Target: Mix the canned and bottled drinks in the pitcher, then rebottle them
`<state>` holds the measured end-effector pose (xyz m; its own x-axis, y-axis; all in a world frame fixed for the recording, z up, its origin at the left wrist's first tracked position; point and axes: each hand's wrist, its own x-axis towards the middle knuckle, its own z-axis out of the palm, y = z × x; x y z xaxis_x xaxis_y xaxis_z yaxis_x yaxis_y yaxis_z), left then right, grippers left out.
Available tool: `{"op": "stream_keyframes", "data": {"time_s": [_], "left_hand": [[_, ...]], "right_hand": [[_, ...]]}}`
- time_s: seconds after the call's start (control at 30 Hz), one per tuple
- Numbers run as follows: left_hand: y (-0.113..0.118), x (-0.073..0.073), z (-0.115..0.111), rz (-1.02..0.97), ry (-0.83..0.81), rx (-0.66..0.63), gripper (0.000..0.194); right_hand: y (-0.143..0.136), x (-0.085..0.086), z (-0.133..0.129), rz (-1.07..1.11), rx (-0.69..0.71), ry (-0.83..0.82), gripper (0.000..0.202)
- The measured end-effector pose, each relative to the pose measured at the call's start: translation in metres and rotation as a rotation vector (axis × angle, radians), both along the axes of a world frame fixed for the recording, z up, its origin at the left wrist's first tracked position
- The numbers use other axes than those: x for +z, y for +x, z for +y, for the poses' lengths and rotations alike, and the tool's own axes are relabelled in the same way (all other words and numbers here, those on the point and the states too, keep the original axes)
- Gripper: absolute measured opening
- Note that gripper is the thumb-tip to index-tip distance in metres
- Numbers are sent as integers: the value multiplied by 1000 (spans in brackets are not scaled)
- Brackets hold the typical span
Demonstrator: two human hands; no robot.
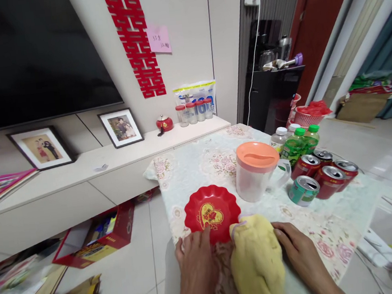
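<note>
A red plate [225, 205] with a scalloped rim and a yellow heart print lies on the floral tablecloth [215, 161]. My left hand [197, 265] is at its near-left rim, fingers closed on the edge and one fingertip over the inside. To the right of it sits a bunched yellow cloth [256, 258], its top touching or just overlapping the plate's rim. My right hand [300, 250] holds the cloth's right side with bent fingers; part of the grip is hidden behind the fabric. Beyond the cloth stands a clear plastic pitcher [251, 183] with an orange lid.
A green can [303, 190], several red cans [330, 180] and several bottles [293, 147] crowd the table's right side. Behind is a white cabinet [127, 162] with framed photos [120, 128] and red-lidded jars [191, 113]. A red box [100, 238] lies on the floor at left.
</note>
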<state>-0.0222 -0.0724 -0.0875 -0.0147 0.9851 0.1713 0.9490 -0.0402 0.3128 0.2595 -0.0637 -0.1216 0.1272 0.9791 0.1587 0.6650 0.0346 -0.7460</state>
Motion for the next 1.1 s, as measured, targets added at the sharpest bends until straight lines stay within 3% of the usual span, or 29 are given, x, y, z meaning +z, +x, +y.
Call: {"op": "stream_keyframes", "data": {"time_s": [0.1, 0.23, 0.4, 0.5, 0.67, 0.83, 1.1], "left_hand": [[-3, 17, -5, 63, 24, 39, 52], [1, 40, -10, 97, 48, 46, 51], [11, 70, -17, 17, -24, 10, 54], [12, 80, -23, -99, 73, 56, 63], [11, 71, -31, -175, 244, 157, 79], [18, 62, -29, -231, 81, 244, 83], [19, 69, -27, -291, -7, 236, 78]], "right_hand": [[-6, 10, 4, -132, 15, 76, 36], [-28, 36, 8, -255, 63, 241, 31], [-69, 77, 0, -241, 214, 312, 31], [-91, 90, -16, -187, 167, 352, 44], [-112, 83, -41, -148, 4, 338, 59], [-109, 71, -39, -231, -23, 385, 63], [-101, 71, -30, -299, -12, 514, 70]]}}
